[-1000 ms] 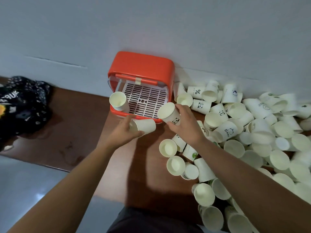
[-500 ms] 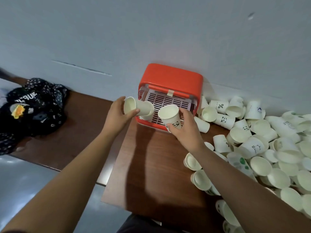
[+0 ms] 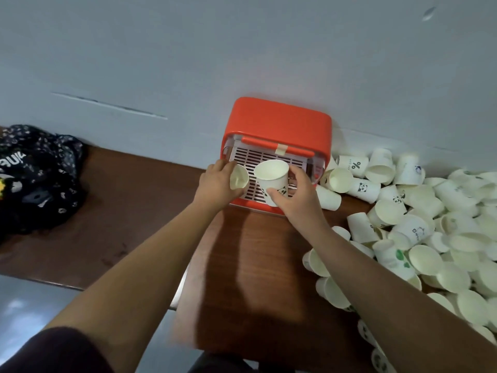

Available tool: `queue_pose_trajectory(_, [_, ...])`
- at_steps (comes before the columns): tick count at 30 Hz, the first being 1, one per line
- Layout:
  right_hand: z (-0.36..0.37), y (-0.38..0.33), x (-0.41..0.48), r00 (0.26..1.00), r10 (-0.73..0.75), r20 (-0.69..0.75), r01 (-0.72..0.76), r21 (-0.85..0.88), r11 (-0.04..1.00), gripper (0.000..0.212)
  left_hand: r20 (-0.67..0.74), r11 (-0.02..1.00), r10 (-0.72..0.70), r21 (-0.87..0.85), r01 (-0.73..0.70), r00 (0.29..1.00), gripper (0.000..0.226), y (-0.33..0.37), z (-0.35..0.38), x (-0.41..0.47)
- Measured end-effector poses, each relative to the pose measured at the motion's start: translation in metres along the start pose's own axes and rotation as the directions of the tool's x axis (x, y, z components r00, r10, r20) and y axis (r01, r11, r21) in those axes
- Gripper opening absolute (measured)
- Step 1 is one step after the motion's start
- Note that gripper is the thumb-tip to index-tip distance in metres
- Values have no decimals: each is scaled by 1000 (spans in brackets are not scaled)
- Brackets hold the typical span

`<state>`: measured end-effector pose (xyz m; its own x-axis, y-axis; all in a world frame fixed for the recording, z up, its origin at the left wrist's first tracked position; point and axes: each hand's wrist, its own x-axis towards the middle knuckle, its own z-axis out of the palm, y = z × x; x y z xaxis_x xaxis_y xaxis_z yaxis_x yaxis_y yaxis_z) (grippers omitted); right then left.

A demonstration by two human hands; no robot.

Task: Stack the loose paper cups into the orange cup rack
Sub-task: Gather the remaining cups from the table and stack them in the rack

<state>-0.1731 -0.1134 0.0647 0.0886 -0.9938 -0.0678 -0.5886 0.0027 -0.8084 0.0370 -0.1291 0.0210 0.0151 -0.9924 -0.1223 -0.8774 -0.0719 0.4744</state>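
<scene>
Orange rack [image 3: 279, 122] on tabletop [image 3: 255, 265]. My left fingers [image 3: 224, 165] curl round a plain cup [image 3: 238, 178] at rack's front-left; my right fingers [image 3: 297, 172] grip a panda-print cup [image 3: 272, 176] over its grille. Loose cups [image 3: 430, 238] heaped to rack's right.

A pale grey wall [image 3: 134, 49] (faintly scratched) backs the brown wooden table [image 3: 255, 265] — glossy grey floor [image 3: 27, 305] lower left.

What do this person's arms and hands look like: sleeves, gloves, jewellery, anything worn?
The left hand and right hand are bare: no gloves, rings or watch visible. Both forearms are uncovered. A dark sleeve covers the left upper arm at the frame's bottom edge; no sleeve shows on the right arm.
</scene>
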Motion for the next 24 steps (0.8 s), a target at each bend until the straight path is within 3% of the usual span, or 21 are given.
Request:
queue_pose_trajectory(5, [8, -2, 4, 999, 35, 11, -35, 54, 998, 66, 68, 986, 7, -169, 4, 998, 90, -14, 2, -4])
queue_pose_trajectory(9, [14, -11, 9, 1000, 4, 29, -7, 111, 994, 65, -1, 957, 12, -290, -12, 1000, 60, -29, -16, -18])
queue_pose_trajectory(11, [19, -15, 13, 999, -33, 31, 29, 117, 993, 65, -19, 876, -30, -482, 17, 999, 48, -26, -31, -26])
queue_pose_trajectory(14, [30, -20, 20, 995, -77, 63, 69, 128, 989, 63, 22, 724, 4, -690, 13, 1000, 48, -21, -46, -29])
queue_pose_trajectory(18, [46, -26, 27, 987, -116, 107, 97, 165, 981, 61, -16, 665, 39, -746, -38, 999, 46, -14, -48, -21])
queue_pose_trajectory(24, [57, -20, 38, 988, -55, 142, 36, 132, 991, 62, -25, 697, 2, -716, -20, 1000, 47, -20, -38, -12])
